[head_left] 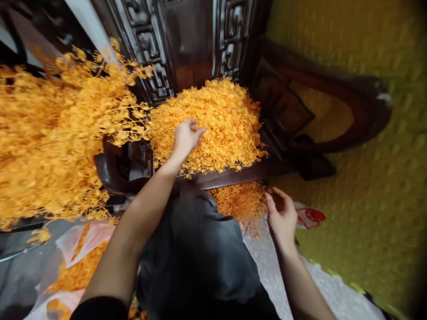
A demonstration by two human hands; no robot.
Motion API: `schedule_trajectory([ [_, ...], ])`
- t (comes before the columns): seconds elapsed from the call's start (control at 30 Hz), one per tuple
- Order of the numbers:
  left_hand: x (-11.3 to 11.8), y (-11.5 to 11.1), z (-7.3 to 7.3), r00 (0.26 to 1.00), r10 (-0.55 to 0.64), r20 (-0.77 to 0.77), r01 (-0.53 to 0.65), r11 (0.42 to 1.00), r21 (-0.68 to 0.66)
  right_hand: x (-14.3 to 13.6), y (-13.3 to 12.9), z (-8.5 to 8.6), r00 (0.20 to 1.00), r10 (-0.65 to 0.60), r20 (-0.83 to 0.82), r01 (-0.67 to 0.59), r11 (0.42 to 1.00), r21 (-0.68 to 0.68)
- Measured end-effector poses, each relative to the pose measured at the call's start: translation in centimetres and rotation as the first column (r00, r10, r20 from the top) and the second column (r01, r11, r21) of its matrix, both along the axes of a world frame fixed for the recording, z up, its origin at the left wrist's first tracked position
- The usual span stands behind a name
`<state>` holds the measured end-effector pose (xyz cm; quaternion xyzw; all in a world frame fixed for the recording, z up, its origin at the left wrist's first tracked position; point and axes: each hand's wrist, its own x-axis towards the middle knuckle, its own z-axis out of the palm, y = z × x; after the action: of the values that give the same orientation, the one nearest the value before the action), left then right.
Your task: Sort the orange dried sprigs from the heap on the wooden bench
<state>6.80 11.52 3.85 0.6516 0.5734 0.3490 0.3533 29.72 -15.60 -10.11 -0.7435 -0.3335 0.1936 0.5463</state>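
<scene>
A large heap of small orange-yellow pieces [220,120] lies on the seat of a dark carved wooden chair [230,178]. My left hand [187,135] is over the left part of this heap, its fingers bent and close together; what is between them, if anything, is too small to name. Lower right, past the seat's front edge, my right hand [282,213] is raised with thumb and forefinger curved toward each other. Its fingertips are near darker orange stringy pieces [240,200] below the seat, and whatever they may hold cannot be made out.
A big mass of orange-yellow branching strands [50,133] fills the left side. Plastic bags with orange pieces [78,266] stand at the lower left. A curved wooden armrest [367,102] juts right, before a yellow textured wall [376,213]. A red item [313,216] lies beside my right hand.
</scene>
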Motion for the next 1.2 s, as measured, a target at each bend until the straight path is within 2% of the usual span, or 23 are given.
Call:
schedule_trajectory([
  [0.1, -1.3, -0.8, -0.1, 0.992, 0.007, 0.128, 0.01, 0.992, -0.129, -1.7, 1.1, 3.3, 0.979, 0.122, 0.162, -0.132, 0.99, 0.052],
  [0.17, -2.1, -2.0, 0.2, 0.989, -0.005, 0.149, 0.024, 0.992, -0.123, -3.0, 3.1, 5.7, 0.908, 0.226, 0.354, -0.267, 0.961, 0.071],
  [0.23, -2.9, -3.0, 0.6, 0.993, -0.029, 0.118, 0.038, 0.997, -0.068, -4.6, 6.4, 7.9, 0.759, 0.326, 0.563, -0.417, 0.908, 0.036],
  [0.3, -3.6, -3.8, 0.9, 0.997, -0.059, 0.054, 0.058, 0.998, 0.023, -6.6, 10.8, 9.6, 0.551, 0.41, 0.727, -0.513, 0.853, -0.092],
  [0.37, -4.3, -4.6, 1.2, 0.996, -0.085, -0.017, 0.086, 0.99, 0.11, -8.7, 16.0, 10.3, 0.346, 0.486, 0.802, -0.488, 0.824, -0.289],
  [0.43, -5.0, -5.4, 1.5, 0.991, -0.101, -0.086, 0.114, 0.981, 0.155, -10.5, 21.3, 10.1, 0.219, 0.576, 0.788, -0.427, 0.782, -0.453],
  [0.5, -5.6, -6.4, 2.0, 0.983, -0.121, -0.14, 0.144, 0.975, 0.17, -11.7, 25.9, 9.4, 0.184, 0.635, 0.75, -0.363, 0.753, -0.549],
  [0.57, -6.3, -7.5, 2.6, 0.973, -0.148, -0.179, 0.18, 0.968, 0.176, -12.5, 29.5, 8.5, 0.186, 0.661, 0.726, -0.314, 0.741, -0.594],
  [0.67, -7.6, -8.9, 3.5, 0.951, -0.203, -0.232, 0.247, 0.953, 0.178, -13.4, 32.6, 7.3, 0.221, 0.654, 0.723, -0.248, 0.755, -0.607],
  [0.8, -9.6, -10.1, 4.6, 0.916, -0.267, -0.3, 0.321, 0.936, 0.146, -14.5, 33.3, 6.4, 0.262, 0.587, 0.766, -0.206, 0.809, -0.55],
  [0.9, -10.4, -10.2, 4.8, 0.898, -0.305, -0.318, 0.356, 0.927, 0.116, -14.5, 32.9, 6.5, 0.278, 0.554, 0.784, -0.222, 0.832, -0.509],
  [1.1, -9.7, -9.8, 4.3, 0.862, -0.323, -0.39, 0.378, 0.923, 0.071, -12.7, 32.2, 7.9, 0.233, 0.604, 0.762, -0.302, 0.79, -0.534],
  [1.2, -9.1, -10.6, 4.6, 0.815, -0.371, -0.446, 0.46, 0.881, 0.109, -12.4, 32.1, 8.4, 0.222, 0.617, 0.755, -0.344, 0.774, -0.531],
])
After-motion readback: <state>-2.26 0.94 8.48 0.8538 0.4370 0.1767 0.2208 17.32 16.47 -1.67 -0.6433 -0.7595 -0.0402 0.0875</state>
